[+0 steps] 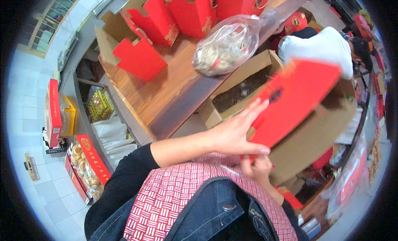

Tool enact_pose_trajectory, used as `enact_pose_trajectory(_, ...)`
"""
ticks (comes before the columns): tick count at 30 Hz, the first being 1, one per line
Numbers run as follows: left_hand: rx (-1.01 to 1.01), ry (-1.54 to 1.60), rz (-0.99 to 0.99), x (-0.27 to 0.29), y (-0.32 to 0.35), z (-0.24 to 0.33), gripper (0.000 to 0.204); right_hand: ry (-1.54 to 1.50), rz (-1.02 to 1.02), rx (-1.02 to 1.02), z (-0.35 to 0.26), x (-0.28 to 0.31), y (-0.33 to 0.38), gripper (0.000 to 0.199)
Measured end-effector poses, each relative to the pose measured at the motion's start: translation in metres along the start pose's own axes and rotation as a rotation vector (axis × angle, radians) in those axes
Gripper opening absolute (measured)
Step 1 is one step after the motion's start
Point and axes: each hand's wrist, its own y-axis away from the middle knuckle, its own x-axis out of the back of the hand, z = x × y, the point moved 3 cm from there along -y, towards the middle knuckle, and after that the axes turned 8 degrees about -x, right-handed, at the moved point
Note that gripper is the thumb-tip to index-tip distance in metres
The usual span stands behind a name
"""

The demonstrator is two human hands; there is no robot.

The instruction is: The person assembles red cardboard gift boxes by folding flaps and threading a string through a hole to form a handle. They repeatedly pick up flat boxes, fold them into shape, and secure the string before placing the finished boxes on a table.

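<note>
A flat-folded red gift box point(296, 102) stands tilted in front of me, blurred in its upper part. Across its near left corner lies my left hand point(238, 131), fingers stretched along the side edge and thumb at the lower edge, holding it. My right hand point(259, 168) is closed at the bottom edge of the same box, its fingers curled and partly hidden. Beneath and behind the box is a large open brown carton point(248, 73), with one wide flap point(327, 137) spread toward the right. What lies inside the carton is hard to make out.
Several opened red gift boxes point(153, 17) stand on the wooden table point(166, 104). A clear plastic bag point(226, 46) of pale dried goods lies at its edge. A person in white point(317, 48) bends close by at the far right. Packaged goods point(85, 166) sit at left.
</note>
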Motion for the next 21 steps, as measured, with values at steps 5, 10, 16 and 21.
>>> enact_pose_trajectory(5,0.308,-0.314,0.241,0.071,0.096,0.029,0.066,-0.246,-0.342,0.073,-0.133,-0.070,-0.015,0.026)
enact_pose_trajectory(10,0.238,-0.541,0.421,0.183,0.209,-0.008,0.054,-0.770,-0.612,0.557,-0.249,-0.074,-0.029,0.014)
enact_pose_trajectory(16,0.352,-0.425,0.473,0.228,0.270,-0.021,0.045,-0.405,-0.130,0.173,-0.149,-0.062,-0.132,0.006)
enact_pose_trajectory(21,0.610,-0.636,0.452,0.231,0.297,-0.042,0.049,-0.043,-0.042,0.259,-0.056,-0.091,-0.243,0.010)
